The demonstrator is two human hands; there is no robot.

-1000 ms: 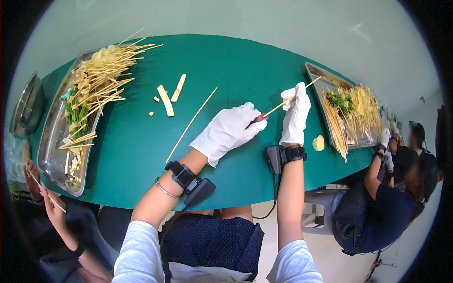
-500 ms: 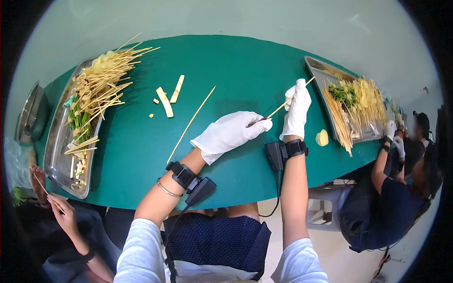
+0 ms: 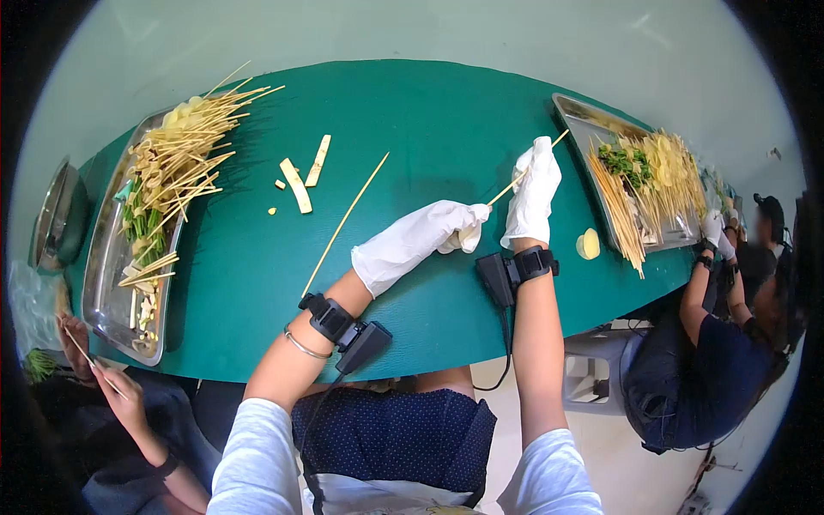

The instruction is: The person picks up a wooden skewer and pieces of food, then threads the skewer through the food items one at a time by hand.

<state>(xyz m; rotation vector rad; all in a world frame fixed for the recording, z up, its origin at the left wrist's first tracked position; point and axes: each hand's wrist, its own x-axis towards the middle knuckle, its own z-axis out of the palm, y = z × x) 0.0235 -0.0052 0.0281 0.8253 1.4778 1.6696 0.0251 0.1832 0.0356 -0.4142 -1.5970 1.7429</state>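
Observation:
My right hand (image 3: 532,190), in a white glove, is closed around a thin bamboo skewer (image 3: 502,193) slanting up to the right. The skewer's upper end sticks out above the fingers. At its lower end are the curled fingers of my left hand (image 3: 416,239), also gloved; what they pinch there is hidden. Left of my hands a loose skewer (image 3: 345,225) lies on the green tabletop (image 3: 412,116). Two pale cut strips (image 3: 295,186) and two small bits lie further left. Pale round slices (image 3: 588,244) rest right of my right wrist.
A metal tray (image 3: 99,300) at left holds loaded skewers and greens, with a metal bowl (image 3: 62,215) beyond it. Another metal tray (image 3: 584,113) at right holds more skewers. A person's hand (image 3: 120,395) holds a stick at lower left; another person (image 3: 699,369) works at right.
My left hand has rolled over, its fingers now curling down around the skewer's lower end; the dark reddish bit seen there is hidden. My right hand keeps its hold. The view has shifted slightly.

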